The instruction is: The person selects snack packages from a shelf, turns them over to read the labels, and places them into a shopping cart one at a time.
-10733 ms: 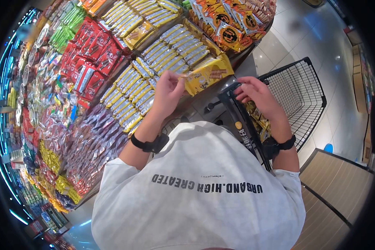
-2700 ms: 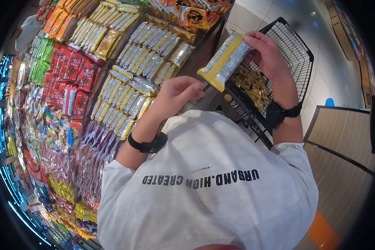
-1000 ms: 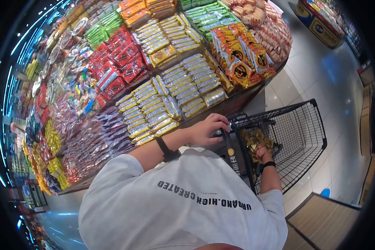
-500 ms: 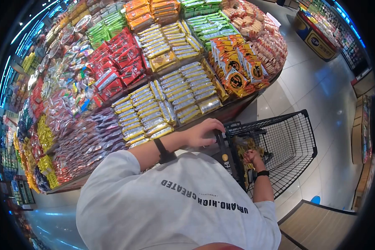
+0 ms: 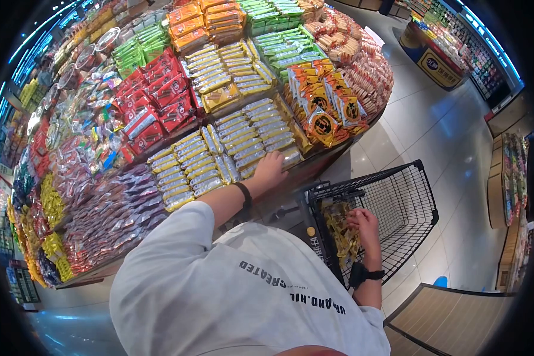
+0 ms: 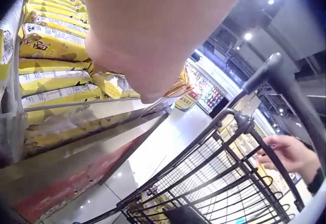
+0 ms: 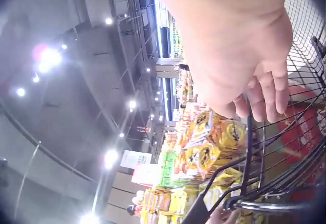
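Observation:
My left hand (image 5: 271, 171) reaches over the front edge of a bin of yellow and silver snack packets (image 5: 240, 137). In the left wrist view, that hand (image 6: 147, 40) covers part of the bin, and a tilted yellow packet (image 6: 116, 85) shows right beside it. Its fingers are mostly hidden, so I cannot tell whether they grip a packet. My right hand (image 5: 365, 225) hovers, fingers loosely bent and holding nothing, over the black shopping cart (image 5: 397, 219). Several yellow packets (image 5: 340, 234) lie in the cart's near end. In the right wrist view, the right hand's fingers (image 7: 267, 96) hang relaxed near the wire basket.
Red packets (image 5: 160, 101), orange packets (image 5: 323, 107) and purple-wrapped sweets (image 5: 115, 207) fill the neighbouring sections of the display. The cart handle (image 5: 317, 237) stands close to my body. A wooden-topped stand (image 5: 457, 320) is at the lower right, beyond a tiled floor (image 5: 445, 255).
Earlier the left, then the right hand held a yellow packet. The right hand went down into the cart and has now risen. My left hand has left the cart handle for the bin.

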Action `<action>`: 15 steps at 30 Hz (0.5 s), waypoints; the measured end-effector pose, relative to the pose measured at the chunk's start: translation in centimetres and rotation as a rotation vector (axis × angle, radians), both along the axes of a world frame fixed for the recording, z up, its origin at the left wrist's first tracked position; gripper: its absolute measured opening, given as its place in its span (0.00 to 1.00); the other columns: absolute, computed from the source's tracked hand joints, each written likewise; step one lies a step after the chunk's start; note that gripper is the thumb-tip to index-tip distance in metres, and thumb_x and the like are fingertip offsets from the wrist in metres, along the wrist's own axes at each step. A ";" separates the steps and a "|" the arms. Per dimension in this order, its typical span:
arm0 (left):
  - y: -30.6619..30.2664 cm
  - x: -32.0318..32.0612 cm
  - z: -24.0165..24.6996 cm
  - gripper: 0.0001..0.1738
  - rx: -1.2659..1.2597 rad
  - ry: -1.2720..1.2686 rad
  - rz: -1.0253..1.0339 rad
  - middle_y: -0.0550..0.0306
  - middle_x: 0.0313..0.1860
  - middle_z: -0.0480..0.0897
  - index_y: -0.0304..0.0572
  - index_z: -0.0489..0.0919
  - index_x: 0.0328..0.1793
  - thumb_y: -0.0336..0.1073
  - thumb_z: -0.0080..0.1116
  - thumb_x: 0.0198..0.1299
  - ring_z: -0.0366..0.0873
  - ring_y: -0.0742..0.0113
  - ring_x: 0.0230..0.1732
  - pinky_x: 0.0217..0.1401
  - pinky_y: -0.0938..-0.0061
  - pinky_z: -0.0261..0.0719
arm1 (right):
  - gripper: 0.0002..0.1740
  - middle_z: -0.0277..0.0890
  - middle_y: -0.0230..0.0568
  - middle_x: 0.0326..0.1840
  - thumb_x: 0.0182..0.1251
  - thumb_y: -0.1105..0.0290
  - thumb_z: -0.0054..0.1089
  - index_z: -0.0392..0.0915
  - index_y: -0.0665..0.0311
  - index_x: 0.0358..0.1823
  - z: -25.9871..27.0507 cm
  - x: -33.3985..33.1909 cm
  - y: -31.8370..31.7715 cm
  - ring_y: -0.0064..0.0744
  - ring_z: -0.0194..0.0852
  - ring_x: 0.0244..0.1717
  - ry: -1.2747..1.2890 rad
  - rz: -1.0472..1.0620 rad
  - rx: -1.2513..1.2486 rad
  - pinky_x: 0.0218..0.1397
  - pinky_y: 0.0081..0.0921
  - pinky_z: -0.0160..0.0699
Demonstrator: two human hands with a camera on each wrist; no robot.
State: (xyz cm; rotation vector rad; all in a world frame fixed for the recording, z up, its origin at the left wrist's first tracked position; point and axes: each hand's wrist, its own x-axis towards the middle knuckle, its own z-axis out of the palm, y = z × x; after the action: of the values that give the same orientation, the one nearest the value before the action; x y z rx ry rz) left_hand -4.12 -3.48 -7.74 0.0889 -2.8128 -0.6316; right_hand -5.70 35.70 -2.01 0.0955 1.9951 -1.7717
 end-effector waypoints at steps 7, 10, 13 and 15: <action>-0.2 -1.4 -1.3 0.31 -0.152 -0.116 -0.008 0.48 0.59 0.74 0.39 0.74 0.60 0.45 0.71 0.53 0.71 0.49 0.65 0.62 0.58 0.77 | 0.13 0.83 0.43 0.48 0.79 0.67 0.50 0.77 0.70 0.52 4.0 2.9 -2.5 0.28 0.84 0.41 0.112 -0.012 -0.066 0.46 0.23 0.83; -0.2 -1.4 -1.4 0.31 -0.131 -0.104 -0.009 0.47 0.58 0.74 0.39 0.73 0.60 0.45 0.71 0.53 0.72 0.49 0.64 0.59 0.58 0.79 | 0.11 0.83 0.41 0.46 0.79 0.70 0.52 0.78 0.70 0.50 4.7 3.7 -3.2 0.27 0.84 0.43 0.127 -0.012 -0.058 0.47 0.21 0.82; -0.4 -1.5 -2.5 0.29 -0.099 -0.043 -0.001 0.47 0.57 0.75 0.39 0.73 0.61 0.43 0.68 0.56 0.73 0.48 0.63 0.57 0.57 0.80 | 0.10 0.84 0.41 0.46 0.78 0.71 0.52 0.79 0.69 0.50 4.5 4.3 -3.5 0.27 0.84 0.44 0.156 -0.018 -0.083 0.47 0.21 0.82; -0.4 -1.4 -3.0 0.28 -0.094 -0.002 0.009 0.47 0.55 0.76 0.39 0.73 0.61 0.42 0.67 0.57 0.74 0.48 0.62 0.56 0.57 0.80 | 0.11 0.83 0.43 0.46 0.79 0.70 0.49 0.78 0.69 0.51 4.3 4.8 -3.8 0.29 0.85 0.45 0.134 0.012 -0.065 0.48 0.23 0.83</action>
State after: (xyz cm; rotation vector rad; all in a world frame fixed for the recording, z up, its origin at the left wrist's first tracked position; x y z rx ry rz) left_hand -5.57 -3.93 -10.78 0.0853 -2.8375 -0.4964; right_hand -0.94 31.93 2.30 -0.0578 2.0229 -1.8774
